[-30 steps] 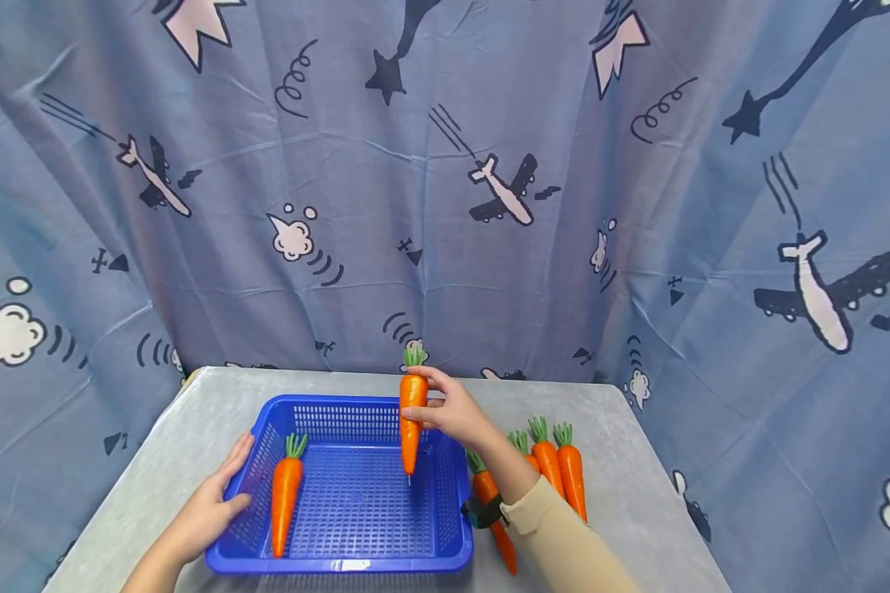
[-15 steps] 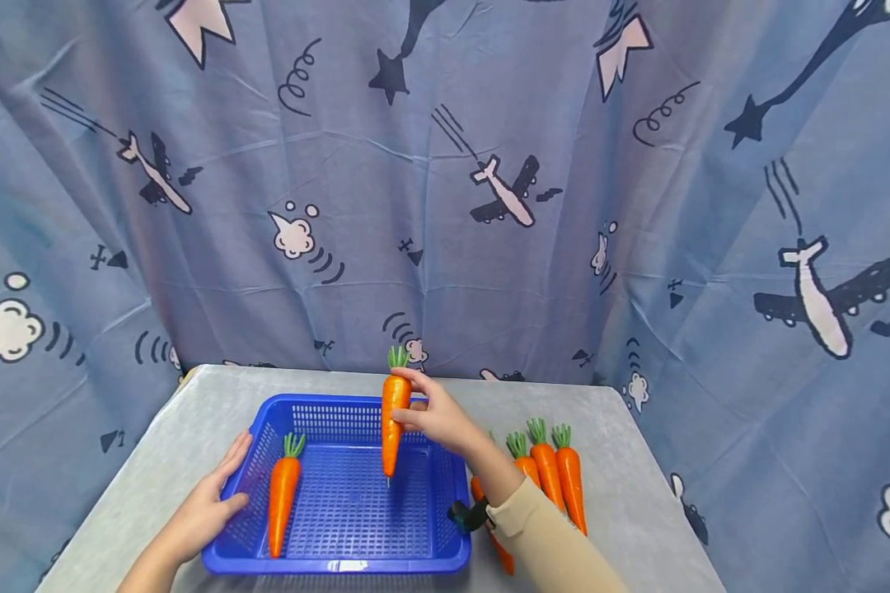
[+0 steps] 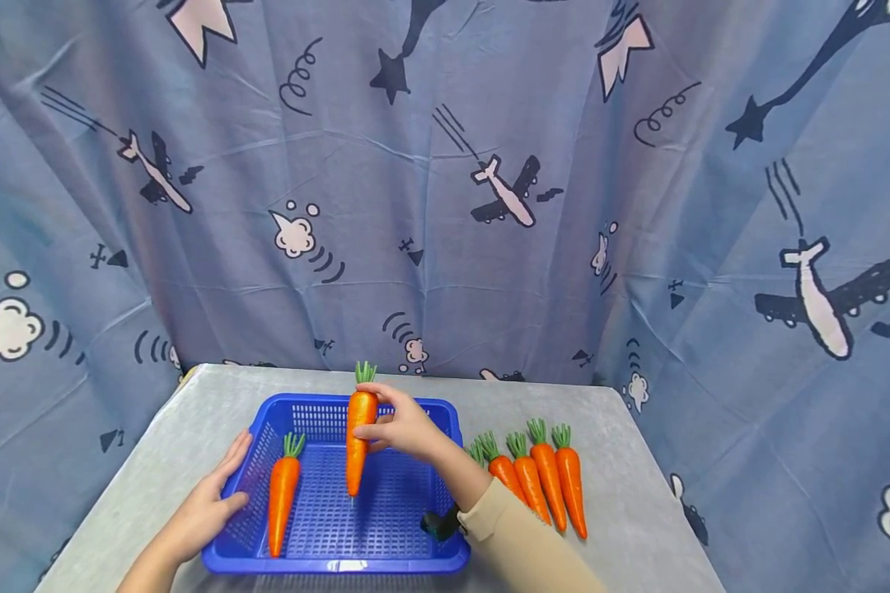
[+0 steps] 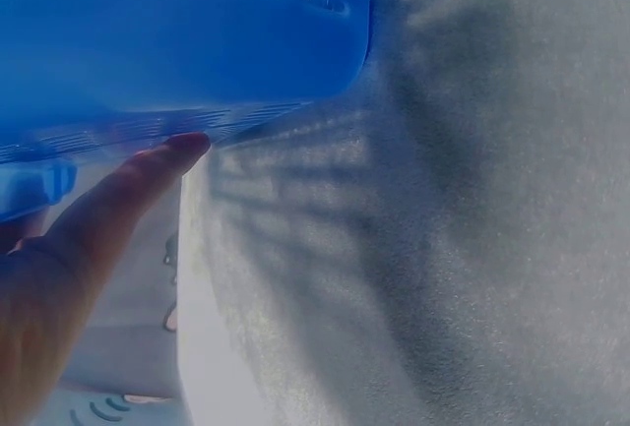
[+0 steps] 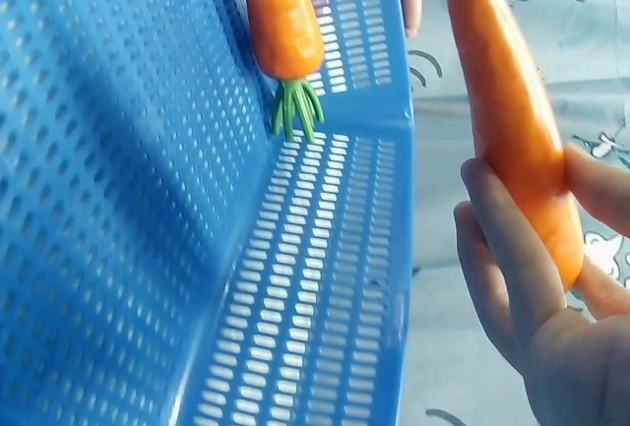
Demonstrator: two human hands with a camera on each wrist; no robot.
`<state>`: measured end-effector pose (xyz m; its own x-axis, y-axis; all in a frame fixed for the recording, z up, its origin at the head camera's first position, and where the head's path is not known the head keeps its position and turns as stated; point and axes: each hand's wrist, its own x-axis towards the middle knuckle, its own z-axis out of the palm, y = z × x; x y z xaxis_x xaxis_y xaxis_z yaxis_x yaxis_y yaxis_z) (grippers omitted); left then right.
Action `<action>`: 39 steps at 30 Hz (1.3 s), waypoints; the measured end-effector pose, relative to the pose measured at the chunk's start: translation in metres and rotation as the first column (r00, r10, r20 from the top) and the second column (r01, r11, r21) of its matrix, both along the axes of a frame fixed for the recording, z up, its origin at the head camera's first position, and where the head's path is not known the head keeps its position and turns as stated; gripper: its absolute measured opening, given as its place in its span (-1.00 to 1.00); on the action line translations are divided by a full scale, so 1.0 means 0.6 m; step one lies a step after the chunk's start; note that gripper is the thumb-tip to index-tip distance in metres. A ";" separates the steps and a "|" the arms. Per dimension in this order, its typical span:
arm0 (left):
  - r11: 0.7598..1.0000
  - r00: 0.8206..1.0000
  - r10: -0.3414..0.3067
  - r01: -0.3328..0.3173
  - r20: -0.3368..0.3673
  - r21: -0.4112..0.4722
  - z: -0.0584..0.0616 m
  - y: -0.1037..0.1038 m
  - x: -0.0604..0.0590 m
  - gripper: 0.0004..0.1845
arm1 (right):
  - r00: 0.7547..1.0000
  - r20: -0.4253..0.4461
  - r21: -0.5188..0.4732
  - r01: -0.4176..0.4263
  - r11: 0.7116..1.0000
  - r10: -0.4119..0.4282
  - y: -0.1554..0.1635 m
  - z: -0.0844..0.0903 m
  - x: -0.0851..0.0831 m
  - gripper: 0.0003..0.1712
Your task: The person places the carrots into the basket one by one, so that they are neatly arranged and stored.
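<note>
My right hand [image 3: 409,424] pinches an orange carrot [image 3: 355,461] between thumb and fingers, over the blue plastic basket [image 3: 289,567]. It hangs upright there, green top up and thin tip pointing down. The right wrist view shows fingers on both sides of the thick end of this carrot [image 5: 507,91]. Another carrot [image 3: 283,502] lies along the left side inside the basket, its green top toward the back. My left hand [image 3: 202,509] rests against the basket's left rim with its fingers extended. One of its fingers [image 4: 148,175] touches the outer wall in the left wrist view.
Several more carrots [image 3: 569,486] lie side by side on the grey table [image 3: 638,511], right of the basket, partly behind my right forearm. A blue patterned curtain [image 3: 445,247] hangs behind the table and along its sides.
My right hand has carried the carrot left and somewhat lower, from the basket's right part to its middle. My left hand and the carrot in the basket stay almost where they were.
</note>
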<state>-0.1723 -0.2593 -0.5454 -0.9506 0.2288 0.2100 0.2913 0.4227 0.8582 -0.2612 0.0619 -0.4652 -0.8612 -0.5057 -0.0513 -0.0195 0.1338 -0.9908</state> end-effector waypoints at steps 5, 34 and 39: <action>1.000 1.000 -0.007 0.007 -0.015 -0.001 0.000 0.000 -0.001 -0.12 | 1.000 0.024 0.057 -0.006 0.998 0.004 -0.025 -0.009 0.001 -0.28; 1.000 1.000 -0.005 0.005 -0.002 0.000 -0.003 -0.004 -0.001 -0.10 | 0.996 0.094 0.126 -0.019 0.992 0.008 -0.121 -0.057 0.016 -0.28; 1.000 1.000 -0.004 0.004 -0.021 -0.002 -0.005 -0.003 -0.002 -0.09 | 0.998 0.062 0.212 -0.011 0.977 -0.003 -0.130 -0.065 0.021 -0.25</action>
